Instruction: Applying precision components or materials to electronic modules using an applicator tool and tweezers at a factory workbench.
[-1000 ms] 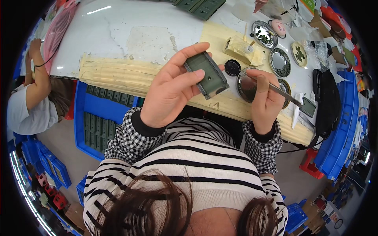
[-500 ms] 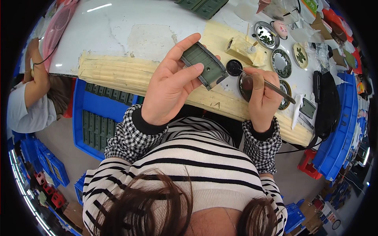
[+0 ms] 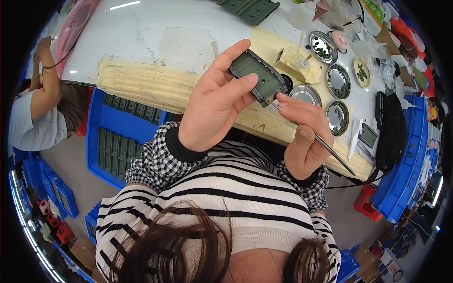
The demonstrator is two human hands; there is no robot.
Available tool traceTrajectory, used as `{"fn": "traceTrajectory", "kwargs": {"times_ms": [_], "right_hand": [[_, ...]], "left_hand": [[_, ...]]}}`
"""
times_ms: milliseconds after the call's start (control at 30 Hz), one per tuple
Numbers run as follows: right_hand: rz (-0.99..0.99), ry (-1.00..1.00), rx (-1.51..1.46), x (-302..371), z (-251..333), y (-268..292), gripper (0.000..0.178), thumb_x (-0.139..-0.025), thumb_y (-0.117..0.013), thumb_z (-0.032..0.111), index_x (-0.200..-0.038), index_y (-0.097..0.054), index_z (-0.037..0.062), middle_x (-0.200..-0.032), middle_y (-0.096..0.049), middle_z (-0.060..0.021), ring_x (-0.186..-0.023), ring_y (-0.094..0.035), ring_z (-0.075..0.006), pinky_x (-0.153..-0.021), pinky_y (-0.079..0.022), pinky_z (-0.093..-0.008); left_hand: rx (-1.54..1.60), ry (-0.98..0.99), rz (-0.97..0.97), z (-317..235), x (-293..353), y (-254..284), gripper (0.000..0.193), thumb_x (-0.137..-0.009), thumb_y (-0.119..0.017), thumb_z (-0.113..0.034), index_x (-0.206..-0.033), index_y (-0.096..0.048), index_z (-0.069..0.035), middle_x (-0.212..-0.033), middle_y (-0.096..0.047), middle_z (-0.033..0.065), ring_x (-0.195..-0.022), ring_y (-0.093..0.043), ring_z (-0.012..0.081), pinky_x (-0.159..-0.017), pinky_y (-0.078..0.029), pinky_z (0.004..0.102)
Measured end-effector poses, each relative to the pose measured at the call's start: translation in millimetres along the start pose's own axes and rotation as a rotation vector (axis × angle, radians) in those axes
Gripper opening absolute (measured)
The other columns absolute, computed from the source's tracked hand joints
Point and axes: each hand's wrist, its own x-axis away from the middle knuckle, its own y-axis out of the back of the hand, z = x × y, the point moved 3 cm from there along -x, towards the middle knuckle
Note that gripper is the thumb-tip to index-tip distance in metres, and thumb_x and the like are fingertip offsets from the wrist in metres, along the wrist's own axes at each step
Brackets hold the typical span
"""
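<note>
Here, two hands (image 3: 214, 101) (image 3: 306, 137) full: left, one green part (image 3: 268, 84); right, one metal tool (image 3: 337, 155).

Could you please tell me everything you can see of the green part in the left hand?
The green part is a small, dark green rectangle, plastic by its look, with dark, ribbed strips along its long edges and a small dark hole in its face. It is tilted, held above the table's edge by the left hand, thumb on its face. The tip of the tool is at its lower corner; whether they touch is unclear.

Dk grn pc (image 3: 266, 79) tilted, metal tool (image 3: 334, 153) nr edge.
</note>
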Motion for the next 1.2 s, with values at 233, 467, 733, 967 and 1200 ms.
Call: {"fn": "traceTrajectory", "kwargs": {"times_ms": [233,467,733,967,1200], "right_hand": [[0.01,0.014,0.028,-1.2,0.7,0.8,0.017,-0.09,-0.054,0.001,-0.099,-0.066,-0.0046,-0.098,-0.067,-0.0188,-0.098,-0.066,-0.0303,-0.085,-0.051,-0.0338],[0.029,0.035,0.071,-2.6,1.2,0.1,0.016,-0.09,-0.057,0.003,-0.1,-0.066,-0.005,-0.097,-0.067,-0.0179,-0.098,-0.066,-0.0305,-0.085,-0.051,-0.0339],[0.05,0.085,0.135,-2.4,4.4,-2.0,0.015,-0.088,-0.058,0.0,-0.101,-0.065,-0.0042,-0.097,-0.066,-0.0171,-0.098,-0.066,-0.031,-0.085,-0.053,-0.0347],[0.04,0.109,0.149,-0.8,4.2,-3.2,0.015,-0.087,-0.06,0.0,-0.1,-0.064,-0.0045,-0.097,-0.065,-0.0164,-0.098,-0.066,-0.0311,-0.084,-0.054,-0.0354],[0.032,0.125,0.163,0.0,6.6,-1.8,0.013,-0.088,-0.059,0.0,-0.099,-0.064,-0.0053,-0.097,-0.065,-0.0165,-0.098,-0.066,-0.0313,-0.083,-0.054,-0.0354]], "left_hand": [[0.018,-0.004,-0.002,0.1,0.5,-1.3,0.051,-0.097,-0.045,-0.005,-0.146,-0.03,-0.006,-0.13,-0.048,0.0114,-0.128,-0.048,0.0294,-0.099,-0.048,0.0362],[0.023,-0.009,-0.015,1.3,0.6,-0.8,0.051,-0.097,-0.046,-0.005,-0.146,-0.03,-0.006,-0.131,-0.048,0.011,-0.128,-0.048,0.0295,-0.098,-0.048,0.036],[0.035,-0.023,-0.015,4.0,0.2,-0.7,0.052,-0.097,-0.046,-0.004,-0.146,-0.028,-0.007,-0.132,-0.047,0.0105,-0.128,-0.047,0.0287,-0.098,-0.048,0.0362],[0.039,-0.026,0.004,1.1,1.5,-4.3,0.052,-0.097,-0.045,-0.004,-0.147,-0.028,-0.007,-0.135,-0.045,0.0109,-0.129,-0.047,0.0288,-0.1,-0.047,0.0369],[0.042,-0.033,0.027,1.9,2.3,-6.4,0.052,-0.097,-0.045,-0.005,-0.147,-0.028,-0.007,-0.136,-0.044,0.0118,-0.13,-0.046,0.0289,-0.101,-0.047,0.0371]]}}
